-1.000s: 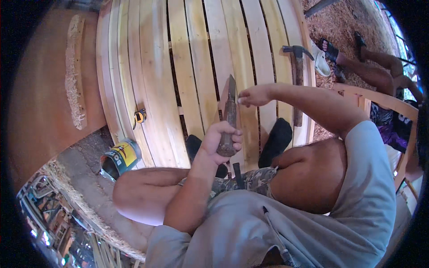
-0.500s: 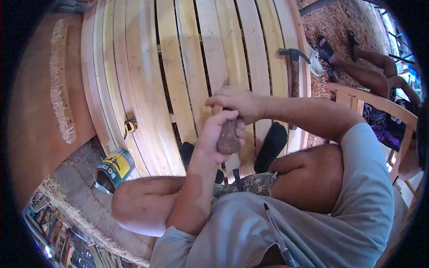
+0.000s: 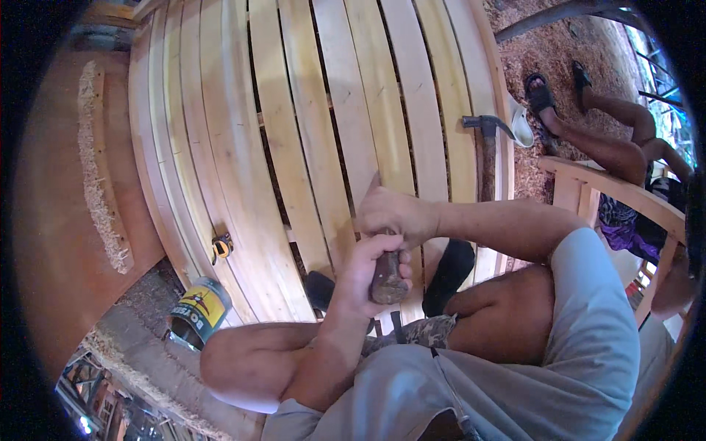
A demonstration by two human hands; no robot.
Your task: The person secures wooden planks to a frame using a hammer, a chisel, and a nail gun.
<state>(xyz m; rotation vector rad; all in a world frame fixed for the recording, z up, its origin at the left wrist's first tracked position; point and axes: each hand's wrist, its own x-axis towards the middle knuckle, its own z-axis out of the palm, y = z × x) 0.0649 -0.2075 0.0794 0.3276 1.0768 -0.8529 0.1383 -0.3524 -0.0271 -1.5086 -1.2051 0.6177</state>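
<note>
My left hand (image 3: 358,273) is closed around the thick brown wooden handle (image 3: 388,283) of a chisel-like tool, whose rounded butt points toward me. Just ahead of it, my right hand (image 3: 397,214) wraps over the front part of the same tool, its fingers curled. A small dark tip (image 3: 376,178) shows past the right hand, against the pale slats (image 3: 294,110). Most of the blade is hidden under that hand. Both hands are low over the slatted wooden surface, between my knees and feet.
A claw hammer (image 3: 487,151) lies at the right side of the slats. At left are a yellow-black tape measure (image 3: 221,246), a tin can (image 3: 198,312) and a brown panel with wood shavings (image 3: 99,176). Another person's legs (image 3: 618,151) are beyond a wooden frame (image 3: 610,184) at right.
The view has shifted, so the scene sits lower in the picture. My right hand's fingers, stretched out before, have curled around the tool. Both hands are slightly nearer to me.
</note>
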